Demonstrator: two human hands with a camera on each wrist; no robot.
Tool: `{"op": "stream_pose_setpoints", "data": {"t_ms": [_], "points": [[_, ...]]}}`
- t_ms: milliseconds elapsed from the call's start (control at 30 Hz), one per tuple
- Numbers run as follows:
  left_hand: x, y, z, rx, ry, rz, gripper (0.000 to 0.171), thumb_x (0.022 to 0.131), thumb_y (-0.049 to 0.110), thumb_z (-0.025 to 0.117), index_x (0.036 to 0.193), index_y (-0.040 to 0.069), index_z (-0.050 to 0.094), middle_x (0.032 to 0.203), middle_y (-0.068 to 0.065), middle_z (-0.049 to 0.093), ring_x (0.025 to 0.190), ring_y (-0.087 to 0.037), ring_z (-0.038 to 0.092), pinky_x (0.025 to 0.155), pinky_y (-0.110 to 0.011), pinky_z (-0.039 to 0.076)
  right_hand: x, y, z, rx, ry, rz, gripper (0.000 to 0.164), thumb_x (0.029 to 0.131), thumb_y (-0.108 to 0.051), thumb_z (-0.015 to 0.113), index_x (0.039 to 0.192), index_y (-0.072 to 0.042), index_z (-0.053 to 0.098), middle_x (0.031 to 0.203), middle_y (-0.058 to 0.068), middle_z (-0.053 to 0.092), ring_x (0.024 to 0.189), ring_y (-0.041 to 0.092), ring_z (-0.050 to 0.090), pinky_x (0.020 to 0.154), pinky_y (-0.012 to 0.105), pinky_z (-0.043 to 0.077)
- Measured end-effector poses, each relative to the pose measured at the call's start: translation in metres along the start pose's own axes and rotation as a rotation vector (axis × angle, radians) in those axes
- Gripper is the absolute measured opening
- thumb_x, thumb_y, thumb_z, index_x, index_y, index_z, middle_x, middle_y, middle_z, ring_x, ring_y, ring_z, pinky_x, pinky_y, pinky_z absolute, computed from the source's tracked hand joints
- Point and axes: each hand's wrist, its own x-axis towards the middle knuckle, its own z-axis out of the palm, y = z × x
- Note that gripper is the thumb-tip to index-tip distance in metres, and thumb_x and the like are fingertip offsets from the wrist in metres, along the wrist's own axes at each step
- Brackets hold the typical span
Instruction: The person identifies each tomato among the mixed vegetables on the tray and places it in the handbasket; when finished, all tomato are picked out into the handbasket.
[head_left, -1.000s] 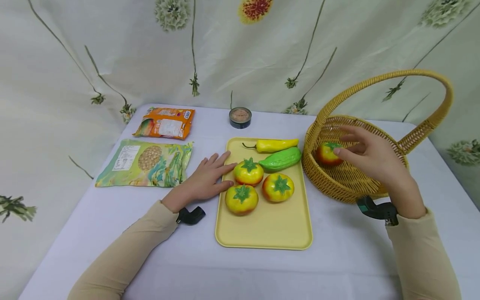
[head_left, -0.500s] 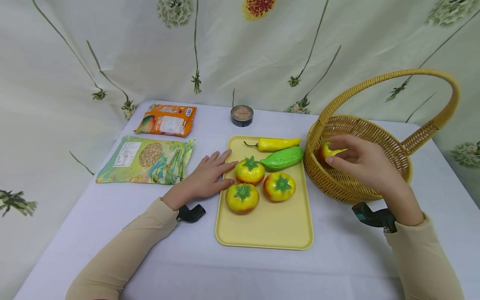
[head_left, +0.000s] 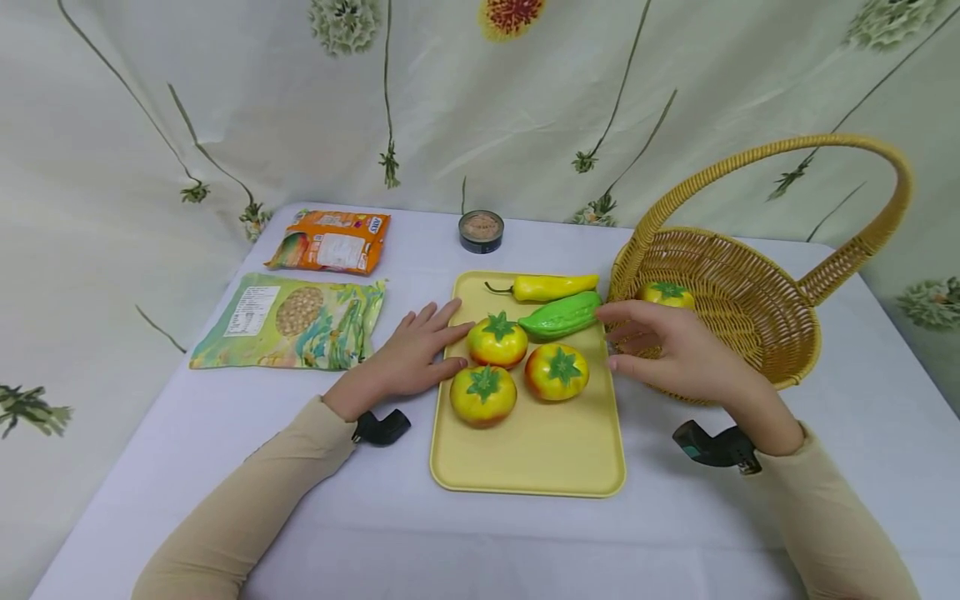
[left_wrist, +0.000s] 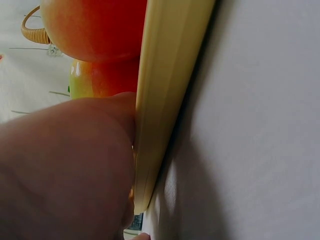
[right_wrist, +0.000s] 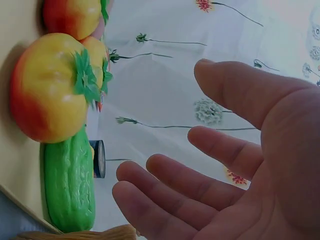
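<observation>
My left hand (head_left: pixel 408 354) lies with straight fingers over the left rim of a yellow tray (head_left: pixel 532 458). Three yellow-red tomatoes with green leafy tops stand on this tray: a far one (head_left: pixel 498 340), a near one (head_left: pixel 483 398) and a right one (head_left: pixel 557 372). Behind them lie a green cucumber-like vegetable (head_left: pixel 561 315) and a yellow pepper (head_left: pixel 555 288). Between tray and wicker basket (head_left: pixel 798 354) hovers my right hand (head_left: pixel 678 350), holding nothing, its fingers spread and slightly bent. Another tomato (head_left: pixel 667 293) sits inside the basket. In the right wrist view, the fingers (right_wrist: pixel 220 145) are apart from the nearest tomato (right_wrist: pixel 50 95).
At the back left lie an orange snack packet (head_left: pixel 333 242) and a green bag (head_left: pixel 288 323) with a picture of beans or grains. A small round tin (head_left: pixel 481 232) stands behind the tray. The basket's tall handle (head_left: pixel 795 146) arches over its opening.
My right hand has let go of the tomato in the basket and moved left, out over the basket's near-left rim toward the tray. My left hand has stayed in place.
</observation>
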Motion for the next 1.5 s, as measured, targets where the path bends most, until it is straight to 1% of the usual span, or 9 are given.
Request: {"op": "stream_pose_setpoints", "data": {"t_ms": [167,300,400,467,633,900,1100,1233,1500], "points": [[0.000,-0.002,0.001,0.000,0.003,-0.002,0.060,0.102,0.042,0.055,0.156,0.018,0.043,0.173,-0.011,0.012,0.159,-0.045,0.006,0.125,-0.069,0.006,0.006,0.004,0.015,0.022,-0.046,-0.037,0.054,0.088,-0.013,0.080,0.136,-0.001,0.060,0.130,0.017,0.066,0.114,0.036,0.068,0.092,0.051,0.059],[-0.001,0.000,0.001,0.001,0.005,0.004,0.060,0.102,0.041,0.056,0.156,0.017,0.044,0.173,-0.012,0.012,0.158,-0.046,0.006,0.124,-0.070,0.006,0.012,0.012,0.029,0.026,-0.058,-0.081,0.057,0.084,-0.012,0.082,0.137,-0.003,0.061,0.136,0.015,0.065,0.121,0.034,0.063,0.092,0.051,0.059],[-0.001,0.000,0.000,-0.001,0.004,0.002,0.061,0.102,0.041,0.056,0.156,0.017,0.044,0.173,-0.012,0.012,0.159,-0.046,0.006,0.124,-0.070,0.006,0.016,0.015,0.038,0.033,-0.056,-0.093,0.061,0.082,-0.012,0.084,0.137,-0.005,0.061,0.139,0.013,0.064,0.125,0.033,0.060,0.092,0.052,0.059],[-0.001,0.000,0.000,0.001,0.004,0.003,0.061,0.102,0.042,0.056,0.156,0.018,0.044,0.173,-0.012,0.012,0.159,-0.046,0.006,0.124,-0.070,0.006,0.018,0.015,0.044,0.019,-0.051,-0.102,0.063,0.080,-0.015,0.086,0.137,-0.005,0.061,0.139,0.013,0.064,0.125,0.032,0.060,0.096,0.052,0.057],[-0.001,0.000,0.000,0.004,0.005,0.006,0.061,0.102,0.042,0.056,0.156,0.017,0.043,0.173,-0.012,0.012,0.158,-0.047,0.007,0.124,-0.070,0.006,0.021,0.014,0.055,-0.033,-0.034,-0.124,0.069,0.076,-0.020,0.089,0.137,-0.005,0.061,0.140,0.013,0.063,0.130,0.033,0.059,0.109,0.053,0.049],[-0.001,0.000,0.000,0.008,0.006,0.009,0.061,0.102,0.042,0.056,0.156,0.017,0.044,0.173,-0.013,0.013,0.158,-0.047,0.007,0.124,-0.070,0.007,0.023,0.021,0.066,-0.043,-0.026,-0.112,0.071,0.076,-0.021,0.090,0.139,-0.006,0.060,0.141,0.016,0.062,0.130,0.036,0.058,0.108,0.057,0.047],[0.000,-0.001,0.001,0.007,0.007,0.014,0.061,0.102,0.042,0.056,0.156,0.017,0.044,0.173,-0.012,0.013,0.158,-0.047,0.007,0.124,-0.070,0.007,0.024,0.024,0.069,-0.023,-0.049,-0.069,0.076,0.075,-0.023,0.090,0.143,-0.008,0.057,0.144,0.017,0.060,0.133,0.036,0.057,0.110,0.057,0.045],[0.000,-0.002,0.001,0.009,0.010,0.013,0.061,0.102,0.042,0.055,0.156,0.017,0.044,0.173,-0.012,0.013,0.158,-0.047,0.008,0.124,-0.070,0.007,0.025,0.026,0.071,-0.013,-0.046,-0.048,0.079,0.076,-0.024,0.090,0.145,-0.009,0.056,0.146,0.018,0.059,0.134,0.037,0.056,0.111,0.058,0.044],[0.000,-0.001,0.001,0.003,0.010,0.001,0.060,0.102,0.041,0.056,0.156,0.018,0.045,0.173,-0.011,0.012,0.158,-0.047,0.007,0.124,-0.070,0.006,0.026,0.029,0.074,-0.019,-0.031,-0.029,0.082,0.076,-0.025,0.090,0.147,-0.008,0.053,0.145,0.019,0.059,0.129,0.038,0.060,0.108,0.058,0.047]]}}
